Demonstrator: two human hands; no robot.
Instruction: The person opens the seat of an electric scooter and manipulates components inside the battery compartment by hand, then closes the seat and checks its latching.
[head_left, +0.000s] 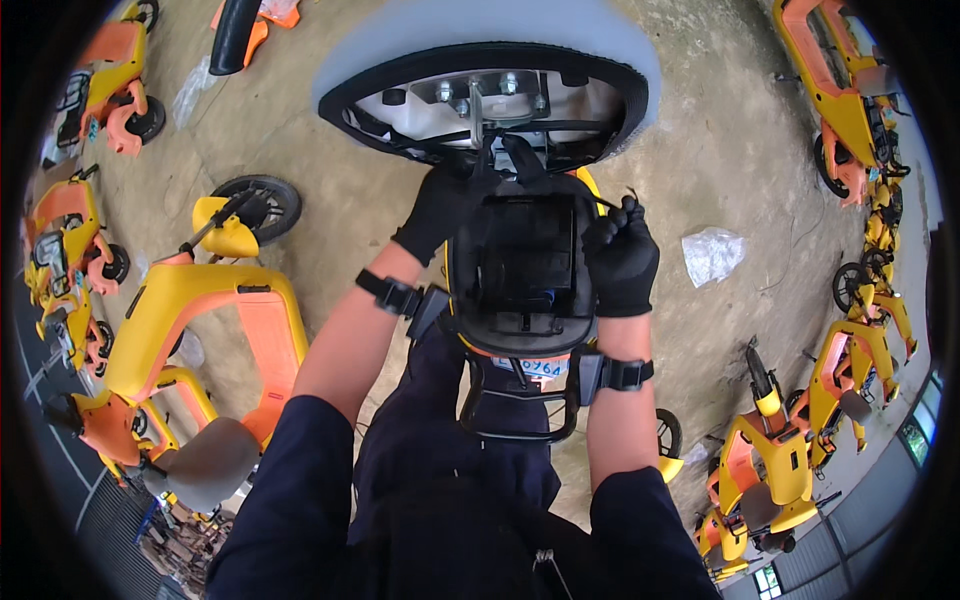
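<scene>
A grey scooter saddle (490, 30) is tipped up, its underside showing a metal hinge bracket (478, 110) with several bolts. Below the saddle, an open black storage compartment (525, 260) lies in the scooter's body. My left hand (448, 208), in a black glove, reaches to the hinge with its fingers closed; what they grip there is hidden in dark shadow. At the compartment's right edge, my right hand (622, 258), gloved in black too, is closed in a pinch on a thin dark bent rod (606, 204) that sticks out between its fingers.
A rear rack (520, 436) of black tube and a licence plate (530, 368) are close to my legs. To the left stands a yellow-and-orange scooter (170, 310) beside a loose front wheel (262, 208). Clear plastic wrap (713, 255) lies on the concrete floor. More scooters line both sides.
</scene>
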